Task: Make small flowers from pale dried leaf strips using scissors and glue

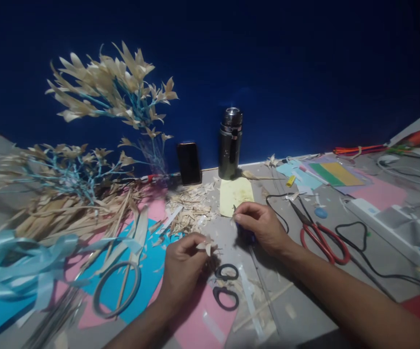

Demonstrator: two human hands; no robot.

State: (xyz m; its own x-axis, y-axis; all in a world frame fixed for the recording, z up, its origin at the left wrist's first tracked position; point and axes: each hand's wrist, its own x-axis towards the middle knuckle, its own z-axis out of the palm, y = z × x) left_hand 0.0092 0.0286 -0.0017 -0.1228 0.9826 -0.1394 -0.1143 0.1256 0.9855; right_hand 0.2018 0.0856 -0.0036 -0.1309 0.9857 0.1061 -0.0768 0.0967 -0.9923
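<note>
My left hand (183, 264) is closed in a pinch on a small pale flower (206, 246) that looks made of dried husk. My right hand (262, 225) is also pinched, just in front of a yellow paper (236, 194); a small dark tip shows at its fingers, too small to name. A thin wire or stick (266, 288) runs from beneath this hand toward me, and I cannot tell whether the hand holds it. Black-handled scissors (226, 286) lie between my forearms. Husk scraps (190, 208) are strewn beyond my left hand.
Husk flowers on blue stems (122, 94) stand at left, near a phone (189, 164) and a dark flask (230, 145). Light-blue ribbon (24, 264) and a tape ring (99, 295) lie left. Red-handled scissors (322, 242), a black cord (367, 254) and a white tray (387, 223) lie right.
</note>
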